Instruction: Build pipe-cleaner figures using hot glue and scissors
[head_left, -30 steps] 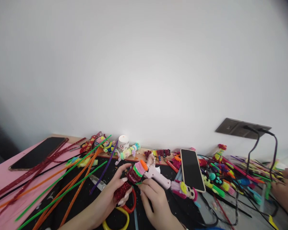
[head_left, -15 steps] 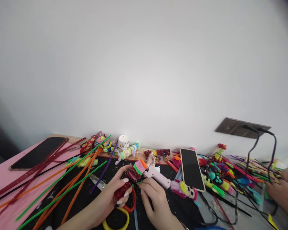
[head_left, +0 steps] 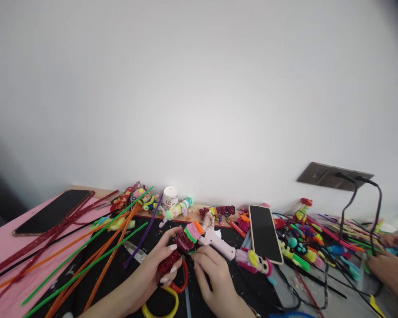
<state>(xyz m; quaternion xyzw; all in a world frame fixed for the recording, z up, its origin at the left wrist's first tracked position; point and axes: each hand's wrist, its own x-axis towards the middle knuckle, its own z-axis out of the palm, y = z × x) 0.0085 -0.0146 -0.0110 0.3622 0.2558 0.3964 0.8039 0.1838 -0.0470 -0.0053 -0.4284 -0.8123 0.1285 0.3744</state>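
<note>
My left hand [head_left: 152,276] is wrapped round a red glittery pipe-cleaner figure [head_left: 179,249], tilted up to the right, with green, pink and orange coils at its top end. My right hand [head_left: 215,276] pinches at the figure's middle, where a thin green pipe-cleaner end shows between the fingertips. A pink glue gun [head_left: 217,242] lies just behind my right hand. Red-and-yellow scissors handles [head_left: 167,297] lie under my left hand on the black mat [head_left: 119,276].
Long green, orange, purple and red pipe cleaners [head_left: 86,251] fan out at left over a pink sheet [head_left: 6,247] holding a phone [head_left: 53,211]. A second phone [head_left: 264,234] lies right of centre among finished figures [head_left: 298,247]. Another person's hands [head_left: 388,267] work at far right, near cables [head_left: 351,203].
My hands have stayed nearly still on the figure, which has tipped slightly lower. The other person's hands at far right have shifted a little to the left.
</note>
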